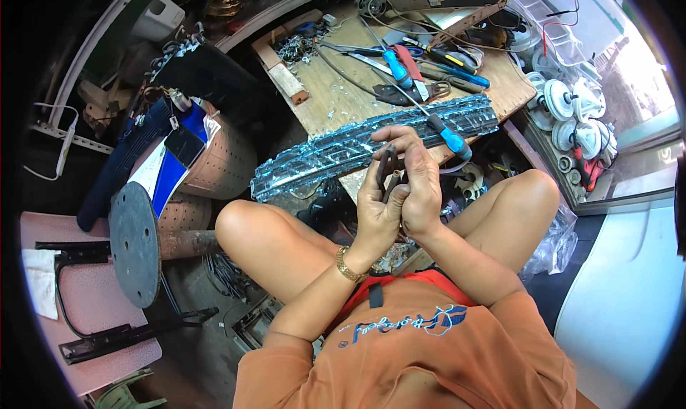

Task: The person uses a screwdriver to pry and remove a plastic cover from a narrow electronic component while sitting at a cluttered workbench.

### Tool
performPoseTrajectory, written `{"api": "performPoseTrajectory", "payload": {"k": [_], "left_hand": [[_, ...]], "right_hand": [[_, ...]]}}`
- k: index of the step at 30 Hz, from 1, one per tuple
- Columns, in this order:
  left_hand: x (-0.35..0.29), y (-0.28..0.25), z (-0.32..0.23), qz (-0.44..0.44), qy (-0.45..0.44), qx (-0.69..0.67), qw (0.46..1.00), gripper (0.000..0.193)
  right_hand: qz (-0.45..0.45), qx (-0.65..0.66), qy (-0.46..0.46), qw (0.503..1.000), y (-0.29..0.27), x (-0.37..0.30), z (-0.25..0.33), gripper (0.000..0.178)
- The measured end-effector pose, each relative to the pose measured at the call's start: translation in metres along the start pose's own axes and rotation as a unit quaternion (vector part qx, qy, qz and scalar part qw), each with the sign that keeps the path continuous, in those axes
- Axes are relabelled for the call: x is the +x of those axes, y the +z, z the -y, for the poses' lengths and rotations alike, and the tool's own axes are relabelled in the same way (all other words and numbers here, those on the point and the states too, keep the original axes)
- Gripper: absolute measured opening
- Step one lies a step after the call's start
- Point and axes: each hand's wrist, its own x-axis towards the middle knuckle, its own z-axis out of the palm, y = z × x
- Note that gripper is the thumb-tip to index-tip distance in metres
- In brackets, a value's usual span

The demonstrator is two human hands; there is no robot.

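Dark, slender metal piece (386, 167) sits between the hands, long axis pointing roughly away from the body. Left hand (377, 219) nearer, fingers closed around it; right hand (421, 191) alongside, fingers curled, grip cannot be told. Just beyond: long, glossy, crinkled strip (307, 160), crosswise on scuffed wooden table (330, 116); blue-handled screwdriver (451, 138) overlies its right part.

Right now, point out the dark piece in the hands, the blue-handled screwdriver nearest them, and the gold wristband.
Dark piece (382, 168): head view, on its upper left side.
Blue-handled screwdriver (451, 139): head view, on the handle.
Gold wristband (346, 264): head view, on the band.
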Motion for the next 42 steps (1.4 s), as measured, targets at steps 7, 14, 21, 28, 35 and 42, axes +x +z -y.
{"api": "performPoseTrajectory", "payload": {"k": [7, 14, 21, 28, 35, 42], "left_hand": [[0.003, -0.027, -0.015, -0.036, -0.065, -0.075, 0.994, 0.038], [-0.034, -0.186, -0.144, -0.091, 0.074, 0.087, 0.989, 0.043], [-0.160, -0.300, -0.173, -0.230, 0.051, 0.145, 0.961, 0.035], [-0.262, -0.475, -0.022, -0.389, -0.285, 0.281, 0.830, 0.039], [-0.207, -0.614, -0.020, -0.377, -0.143, 0.675, 0.618, 0.078], [-0.167, -0.462, -0.039, -0.007, -0.399, 0.673, 0.623, 0.037]], "right_hand": [[-0.058, 0.129, 0.030, 0.990, 0.023, -0.001, -0.003, 0.032], [-0.052, 0.127, 0.077, 0.987, -0.052, 0.024, -0.015, 0.024], [-0.145, 0.123, 0.186, 0.964, -0.134, -0.007, -0.043, 0.026], [-0.138, 0.100, 0.196, 0.966, -0.152, -0.012, -0.040, 0.026], [-0.124, 0.067, 0.199, 0.970, -0.140, -0.019, -0.028, 0.025], [-0.021, -0.201, 0.113, 0.973, -0.111, -0.041, -0.029, 0.015]]}}
